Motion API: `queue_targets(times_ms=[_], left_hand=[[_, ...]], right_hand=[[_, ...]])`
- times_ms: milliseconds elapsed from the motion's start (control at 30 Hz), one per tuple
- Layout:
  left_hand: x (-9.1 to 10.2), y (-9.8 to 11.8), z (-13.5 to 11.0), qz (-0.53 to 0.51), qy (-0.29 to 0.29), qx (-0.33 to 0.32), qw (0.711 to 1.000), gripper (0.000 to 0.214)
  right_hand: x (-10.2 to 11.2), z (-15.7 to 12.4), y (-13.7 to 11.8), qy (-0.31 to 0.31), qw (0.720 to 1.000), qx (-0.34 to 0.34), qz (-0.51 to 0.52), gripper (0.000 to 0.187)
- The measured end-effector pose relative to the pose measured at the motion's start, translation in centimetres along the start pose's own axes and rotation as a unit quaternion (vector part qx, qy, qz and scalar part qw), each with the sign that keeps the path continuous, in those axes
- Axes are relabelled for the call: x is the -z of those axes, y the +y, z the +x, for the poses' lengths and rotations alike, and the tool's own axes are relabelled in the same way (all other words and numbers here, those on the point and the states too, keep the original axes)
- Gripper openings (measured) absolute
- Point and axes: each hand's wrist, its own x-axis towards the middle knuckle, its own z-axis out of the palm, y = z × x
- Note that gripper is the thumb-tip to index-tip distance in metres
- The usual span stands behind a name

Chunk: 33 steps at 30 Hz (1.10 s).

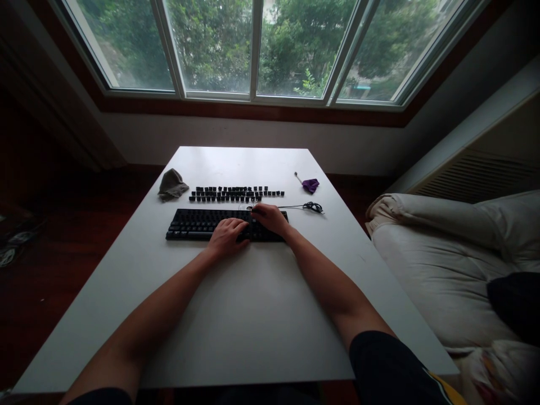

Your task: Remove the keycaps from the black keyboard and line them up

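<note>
Two hands on keyboard, white table under window.

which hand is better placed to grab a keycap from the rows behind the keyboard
Right, probably. The right hand sits at the back edge of the keyboard, just short of the loose keycaps. The left hand rests further forward on the keys.
</note>
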Motion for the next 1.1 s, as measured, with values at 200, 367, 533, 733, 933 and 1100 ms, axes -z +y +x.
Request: queue_targets(times_ms=[200,367,533,733,933,1100], left_hand=[[0.2,0.1,0.0,0.014,0.005,0.014,1.000,0.047],[0.3,0.2,0.0,0.021,0.005,0.015,1.000,0.048],[0.4,0.3,-0.1,0.022,0.001,0.018,1.000,0.049],[0.4,0.4,-0.1,0.023,0.000,0.024,0.999,0.049],[0.2,0.2,-0.2,0.014,0.005,0.022,1.000,0.049],[0.2,0.2,-0.2,-0.004,0.016,0.027,0.999,0.044]], right_hand=[[-0.2,-0.6,-0.7,0.021,1.000,-0.005,-0.001,0.027],[-0.1,-0.6,-1.3,0.024,0.997,-0.040,0.058,0.025],[0.1,-0.1,-1.3,0.100,0.975,-0.091,0.179,0.030],[-0.1,0.1,-0.8,0.117,0.966,-0.112,0.203,0.031],[0.6,0.2,-0.2,0.168,0.961,-0.150,0.159,0.035],[0.8,0.5,-0.1,0.135,0.960,-0.157,0.187,0.038]])
